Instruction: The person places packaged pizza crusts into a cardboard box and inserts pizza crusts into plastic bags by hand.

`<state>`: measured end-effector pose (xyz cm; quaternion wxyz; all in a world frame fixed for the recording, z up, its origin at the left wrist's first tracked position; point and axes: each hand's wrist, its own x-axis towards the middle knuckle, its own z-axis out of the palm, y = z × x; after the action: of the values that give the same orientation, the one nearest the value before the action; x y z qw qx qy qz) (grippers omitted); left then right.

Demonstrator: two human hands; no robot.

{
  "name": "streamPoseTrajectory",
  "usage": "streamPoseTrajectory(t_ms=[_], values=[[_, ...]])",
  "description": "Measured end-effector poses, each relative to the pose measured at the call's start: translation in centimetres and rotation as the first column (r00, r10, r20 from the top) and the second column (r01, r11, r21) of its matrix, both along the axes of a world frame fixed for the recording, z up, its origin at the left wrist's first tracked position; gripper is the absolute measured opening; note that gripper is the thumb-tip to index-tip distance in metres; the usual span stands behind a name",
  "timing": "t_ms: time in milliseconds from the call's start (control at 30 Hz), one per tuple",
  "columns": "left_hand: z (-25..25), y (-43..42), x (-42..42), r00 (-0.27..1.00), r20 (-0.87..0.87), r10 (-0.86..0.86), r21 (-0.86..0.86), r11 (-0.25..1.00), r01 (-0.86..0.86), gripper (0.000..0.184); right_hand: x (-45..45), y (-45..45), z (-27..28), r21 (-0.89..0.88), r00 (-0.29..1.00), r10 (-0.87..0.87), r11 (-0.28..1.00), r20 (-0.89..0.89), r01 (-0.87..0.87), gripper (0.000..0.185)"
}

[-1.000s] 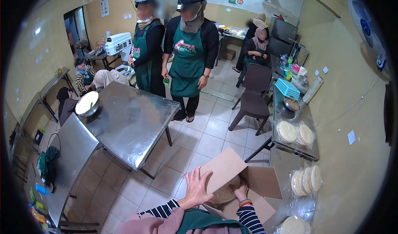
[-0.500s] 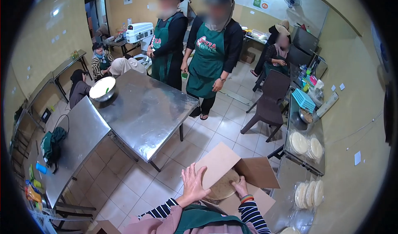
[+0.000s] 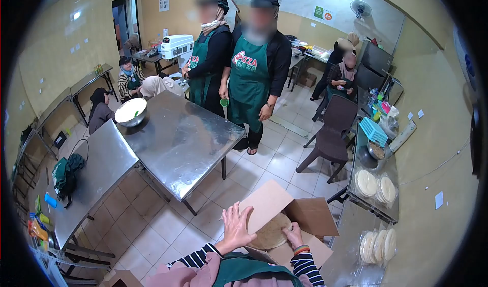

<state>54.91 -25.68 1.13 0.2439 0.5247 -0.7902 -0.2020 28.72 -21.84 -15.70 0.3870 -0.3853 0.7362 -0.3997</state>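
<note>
An open cardboard box (image 3: 272, 199) stands in front of my body with its flaps up. Inside it lies a round, browned flatbread (image 3: 272, 232); whether others lie beneath is hidden. My left hand (image 3: 236, 227) is against the left flap, its fingers stretched and spread, the thumb near the flap's lower edge. At the right side of the bread, my right hand (image 3: 293, 235) is closed on its rim, with the thumb on top and the other fingers mostly out of sight.
Bagged pale flatbreads (image 3: 377, 246) lie on the metal counter to the right. A metal table (image 3: 178, 139) bears a bowl (image 3: 131, 112) of white stuff. Two people in green aprons (image 3: 249, 78) stand behind it. A brown chair (image 3: 330, 134) stands on the tiled floor.
The head view has shifted a little. My right hand has moved slightly at the bread's edge, and more of the bread's face shows. My left hand stays at the flap.
</note>
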Motion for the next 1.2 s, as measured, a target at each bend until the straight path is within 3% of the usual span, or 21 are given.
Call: streamPoseTrajectory(t_ms=[433,500,533,600,633,700,733,767,833,967,1000,1033,1067,1100,1167,1200], values=[[-0.3,-1.4,-0.3,0.997,0.050,0.054,0.014,0.998,-0.055,0.086,1.5,-1.0,2.2,-0.036,0.994,0.102,0.994,0.038,-0.101,0.036],[-1.6,-1.8,-0.2,0.995,0.031,0.097,0.068,0.993,-0.099,0.087,2.5,0.0,5.1,-0.135,0.968,0.178,0.970,-0.175,-0.203,0.037],[-2.3,-1.9,-0.4,0.991,0.038,0.125,0.053,0.991,-0.127,0.087,2.8,0.5,6.8,-0.066,0.890,0.213,0.963,-0.403,-0.261,0.036],[-3.8,-2.3,-0.6,0.993,0.035,0.113,0.069,0.991,-0.115,0.087,3.2,1.5,10.0,-0.277,0.813,0.183,0.880,-0.553,-0.386,0.032],[-4.8,-2.5,-0.8,0.992,0.015,0.127,0.063,0.990,-0.127,0.087,3.2,2.2,11.5,-0.269,0.882,0.217,0.898,-0.418,-0.349,0.030],[-7.1,-2.8,-1.0,0.994,-0.021,0.108,0.054,0.993,-0.106,0.088,2.0,3.5,14.4,-0.272,0.930,0.140,0.932,-0.341,-0.240,0.028],[-8.8,-3.1,-1.0,0.994,-0.003,0.112,0.103,0.988,-0.112,0.089,0.8,4.3,15.2,-0.313,0.932,0.043,0.935,-0.359,-0.164,0.028],[-10.3,-3.2,-1.1,0.993,0.010,0.121,0.132,0.984,-0.121,0.091,0.2,5.7,17.3,-0.307,0.957,-0.126,0.951,-0.260,0.042,0.023],[-12.7,-3.5,-1.5,0.986,0.001,0.169,0.270,0.949,-0.163,0.091,-3.2,8.2,16.1,-0.507,0.946,-0.285,0.799,0.155,0.324,0.019],[-16.2,-3.5,-3.1,0.975,-0.010,0.221,0.456,0.869,-0.192,0.089,-7.1,14.1,17.2,-0.576,0.630,-0.573,0.305,0.525,0.758,0.037],[-16.7,-3.3,-3.6,0.980,-0.012,0.197,0.504,0.848,-0.164,0.088,-7.2,15.4,17.8,-0.490,0.503,-0.630,0.214,0.592,0.845,0.045],[-17.7,-3.3,-4.2,0.984,-0.018,0.178,0.548,0.825,-0.139,0.086,-7.8,16.8,17.2,-0.492,0.502,-0.630,0.210,0.593,0.845,0.045],[-20.1,-3.3,-4.5,0.984,-0.123,0.129,0.494,0.868,-0.052,0.087,-8.3,18.6,16.1,-0.451,0.418,-0.655,0.130,0.630,0.883,0.048],[-19.4,-2.7,-5.4,0.994,-0.068,0.084,0.476,0.879,-0.042,0.085,-8.6,20.2,15.1,-0.410,0.335,-0.671,0.051,0.662,0.911,0.051],[-22.8,-2.7,-6.9,0.997,-0.071,-0.020,0.478,0.877,0.051,0.083,-8.7,23.2,12.4,-0.388,0.270,-0.738,0.012,0.618,0.922,0.057],[-23.3,-2.2,-7.8,0.994,-0.110,-0.016,0.501,0.863,0.069,0.083,-8.5,24.4,10.7,-0.371,0.295,-0.691,0.041,0.660,0.928,0.063]])
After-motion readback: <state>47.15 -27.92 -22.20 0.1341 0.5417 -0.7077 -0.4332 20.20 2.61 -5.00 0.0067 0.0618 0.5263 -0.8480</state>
